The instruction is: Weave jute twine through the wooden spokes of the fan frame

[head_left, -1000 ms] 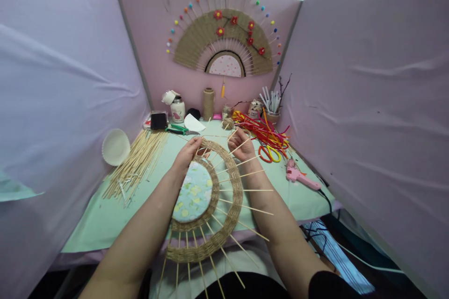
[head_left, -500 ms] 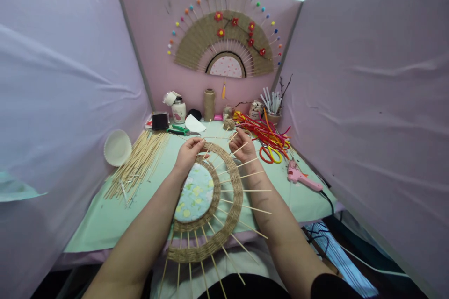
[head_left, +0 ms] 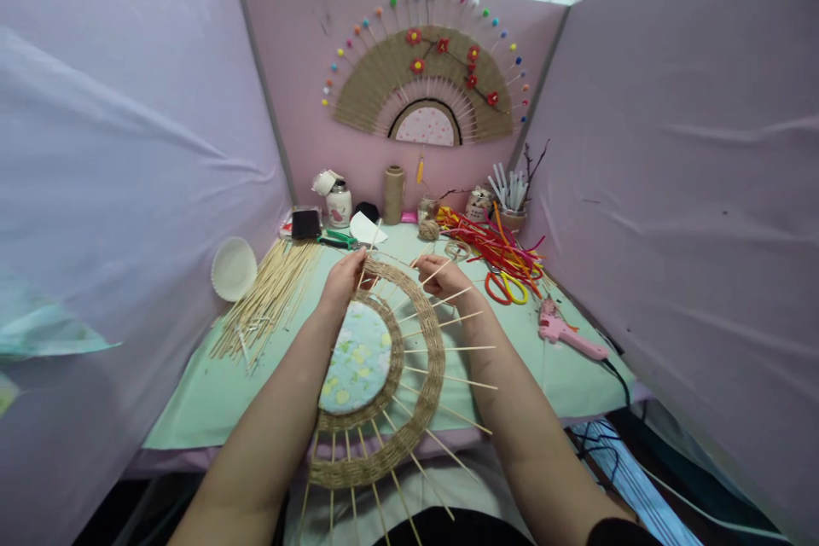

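A half-round woven fan [head_left: 419, 418] is held up over the table's near edge. Its thin wooden sticks fan out to the right and downward, with twine woven around them in two bands. A blue cloth panel with a yellow floral print [head_left: 358, 354] fills its inner half-circle. My left hand [head_left: 349, 277] grips the fan's upper end, fingers partly hidden behind it. Beside the top sticks, my right hand [head_left: 441, 273] is closed, its fingertips pinching a thin strand of twine [head_left: 393, 256] that runs toward the left hand.
Loose wooden sticks [head_left: 272, 299] and a white paper cup [head_left: 234, 269] lie at left. Green-handled pliers [head_left: 339, 239] are behind. On the right are pipe cleaners [head_left: 492, 239], scissors [head_left: 505, 288] and a pink glue gun [head_left: 566, 331]. A finished fan [head_left: 377, 85] hangs on the back panel.
My right hand has lowered and turned, with its fingers curled in nearer the fan's top. The left hand still holds the fan. The whole view has shifted slightly.
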Motion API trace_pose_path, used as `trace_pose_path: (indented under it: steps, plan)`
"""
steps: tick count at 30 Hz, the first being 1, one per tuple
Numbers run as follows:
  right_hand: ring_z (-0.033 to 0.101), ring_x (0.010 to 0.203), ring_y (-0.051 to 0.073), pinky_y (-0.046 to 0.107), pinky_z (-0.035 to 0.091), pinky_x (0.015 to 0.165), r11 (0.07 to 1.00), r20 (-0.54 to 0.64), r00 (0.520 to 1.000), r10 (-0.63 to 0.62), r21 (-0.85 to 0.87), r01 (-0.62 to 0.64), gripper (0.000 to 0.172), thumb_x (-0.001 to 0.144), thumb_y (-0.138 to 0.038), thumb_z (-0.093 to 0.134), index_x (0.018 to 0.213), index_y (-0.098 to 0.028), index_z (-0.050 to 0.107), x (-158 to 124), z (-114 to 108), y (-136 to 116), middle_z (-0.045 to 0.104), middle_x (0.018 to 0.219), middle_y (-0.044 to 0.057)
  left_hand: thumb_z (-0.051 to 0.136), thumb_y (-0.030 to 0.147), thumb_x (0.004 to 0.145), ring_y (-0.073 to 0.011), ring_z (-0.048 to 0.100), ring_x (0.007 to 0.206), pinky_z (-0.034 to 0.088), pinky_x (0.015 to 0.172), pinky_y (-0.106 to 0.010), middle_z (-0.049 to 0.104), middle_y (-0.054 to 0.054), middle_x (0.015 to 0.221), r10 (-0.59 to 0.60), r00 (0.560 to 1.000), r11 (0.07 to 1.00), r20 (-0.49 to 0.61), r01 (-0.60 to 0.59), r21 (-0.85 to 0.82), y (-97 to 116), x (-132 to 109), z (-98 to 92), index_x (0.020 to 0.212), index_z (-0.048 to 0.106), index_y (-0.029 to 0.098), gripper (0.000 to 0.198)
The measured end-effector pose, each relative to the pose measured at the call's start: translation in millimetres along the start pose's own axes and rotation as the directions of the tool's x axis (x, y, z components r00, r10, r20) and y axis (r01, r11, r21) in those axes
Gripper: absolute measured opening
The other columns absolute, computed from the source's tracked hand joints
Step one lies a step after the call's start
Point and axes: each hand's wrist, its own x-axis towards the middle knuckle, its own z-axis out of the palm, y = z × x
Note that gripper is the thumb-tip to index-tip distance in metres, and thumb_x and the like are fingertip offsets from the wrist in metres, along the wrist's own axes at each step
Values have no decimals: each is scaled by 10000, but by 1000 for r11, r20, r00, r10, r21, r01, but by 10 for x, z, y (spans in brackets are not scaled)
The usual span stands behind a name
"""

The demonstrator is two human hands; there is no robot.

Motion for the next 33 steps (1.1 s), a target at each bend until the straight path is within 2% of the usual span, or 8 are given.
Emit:
trace_pose_path:
  steps: [4, 9, 16, 19, 24, 28, 31, 33]
  plan:
    - [205, 377, 27, 197, 117, 376, 985, 87, 992, 88, -159, -73, 251, 616, -328, 759, 697, -155, 597, -80, 38, -40, 352, 441, -101, 754, 447, 606, -104, 573, 529, 415, 486, -205, 625, 26, 619, 24, 999, 996, 26, -26, 81, 21, -1, -45, 714, 565, 176, 348]
    - [221, 387, 26, 192, 116, 383, 971, 164, 981, 99, -232, -59, 220, 578, -283, 752, 661, -144, 603, -122, 1, -52, 358, 432, -94, 754, 413, 602, -91, 552, 520, 346, 437, -180, 597, 25, 608, 35, 998, 992, 57, -42, 120, 59, -49, -77, 679, 537, 175, 331]
    - [214, 383, 23, 185, 115, 380, 980, 178, 980, 93, -188, -59, 171, 568, -224, 720, 657, -145, 597, -114, -77, -38, 354, 442, -92, 724, 381, 616, -52, 406, 417, 215, 368, -175, 487, 45, 529, 30, 993, 996, 113, -40, 85, 102, -55, -60, 660, 563, 155, 281]
    - [200, 386, 18, 181, 111, 379, 984, 174, 980, 99, -163, -71, 185, 556, -199, 730, 663, -146, 588, -95, -90, -33, 350, 462, -94, 763, 367, 592, -38, 382, 411, 212, 368, -166, 486, 53, 538, 51, 993, 994, 109, -61, 88, 108, -60, -69, 679, 577, 151, 298]
    - [143, 399, 21, 181, 98, 385, 995, 142, 988, 64, -86, -52, 245, 615, -276, 757, 647, -162, 542, -92, -80, -44, 260, 459, -115, 806, 377, 567, -31, 391, 412, 254, 379, -163, 498, 58, 558, 71, 990, 991, 119, -83, 100, 116, -84, -90, 706, 568, 154, 354]
    - [135, 410, 24, 184, 94, 392, 995, 169, 984, 60, -94, -45, 268, 642, -294, 751, 631, -165, 517, -106, -66, -59, 241, 476, -114, 778, 481, 599, -31, 356, 385, 225, 371, -167, 448, 63, 512, 3, 990, 998, 140, -12, 70, 137, -82, -96, 670, 537, 160, 408]
    - [118, 425, 26, 185, 84, 397, 995, 201, 977, 68, -87, -52, 289, 663, -289, 738, 602, -168, 483, -112, -52, -69, 210, 491, -114, 715, 602, 624, -28, 307, 368, 182, 364, -178, 428, 54, 497, -49, 982, 998, 183, 41, 44, 150, -67, -103, 688, 588, 143, 480]
    - [113, 434, 28, 185, 87, 397, 996, 220, 973, 72, -76, -56, 321, 667, -279, 733, 575, -174, 444, -115, -40, -75, 201, 500, -112, 716, 614, 615, -28, 286, 370, 162, 369, -186, 429, 50, 494, -56, 980, 997, 192, 45, 64, 152, -60, -108, 729, 641, 130, 503]
